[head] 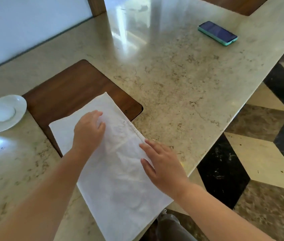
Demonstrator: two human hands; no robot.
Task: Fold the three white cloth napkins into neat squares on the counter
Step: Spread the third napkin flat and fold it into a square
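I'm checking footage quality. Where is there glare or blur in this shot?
Head view: window glare streaks the counter at the far end and near the saucer; the napkin is nearly blown out; both forearms blur; wide-angle bending skews the edges.

A dark-screened phone in a teal case (217,33) lies far right. A white cup, seemingly tipped, rests on a white saucer (17,119) beside the dark wooden inlay panel (71,87).
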